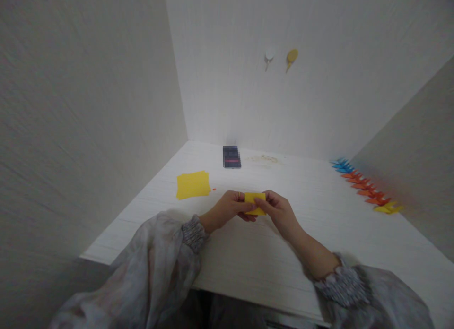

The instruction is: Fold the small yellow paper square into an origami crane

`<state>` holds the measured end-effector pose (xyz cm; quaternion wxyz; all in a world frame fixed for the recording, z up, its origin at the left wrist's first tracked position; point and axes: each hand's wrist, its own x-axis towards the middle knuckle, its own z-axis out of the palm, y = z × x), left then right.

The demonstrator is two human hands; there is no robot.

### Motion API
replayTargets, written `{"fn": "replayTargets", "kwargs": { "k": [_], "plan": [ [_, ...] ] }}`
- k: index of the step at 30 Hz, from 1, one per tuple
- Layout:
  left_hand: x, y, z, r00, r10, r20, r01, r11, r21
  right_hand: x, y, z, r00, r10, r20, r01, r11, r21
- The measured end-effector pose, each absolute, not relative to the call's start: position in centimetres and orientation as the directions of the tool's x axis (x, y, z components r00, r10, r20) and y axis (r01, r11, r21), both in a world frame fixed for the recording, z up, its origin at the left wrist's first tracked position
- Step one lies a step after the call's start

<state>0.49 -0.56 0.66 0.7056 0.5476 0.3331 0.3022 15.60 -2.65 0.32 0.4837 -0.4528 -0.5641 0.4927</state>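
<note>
A small folded yellow paper [255, 199] is held just above the white table [248, 253], near its middle. My left hand [229, 209] pinches its left side with fingers closed. My right hand [278, 210] pinches its right side, thumb on top. Both wrists wear gathered pale sleeves. To the left of the hands, a stack of flat yellow paper sheets [193, 184] lies on the table.
A row of folded paper pieces, blue [342, 167], then orange [365, 189], then yellow [388, 208], runs along the right wall. A small dark object [231, 157] sits at the back. Two hooks [280, 58] hang on the back wall. Walls close in left and right.
</note>
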Motion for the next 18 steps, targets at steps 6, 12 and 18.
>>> {"fn": "replayTargets", "kwargs": {
  "k": [6,12,18],
  "plan": [
    [0.43,-0.55,0.60,0.610,0.777,-0.156,-0.046,0.231,0.972,15.89,-2.66,0.43,-0.100,0.990,0.100,0.161,0.115,-0.980],
    [0.31,-0.64,0.78,0.631,0.746,-0.213,0.003,0.272,0.962,16.12,-2.65,0.40,-0.031,0.992,0.125,0.207,0.129,-0.970],
    [0.27,-0.54,0.69,0.648,0.730,-0.219,-0.003,0.289,0.957,16.13,-2.68,0.61,-0.025,0.996,0.087,0.168,0.090,-0.982]
  ]
}}
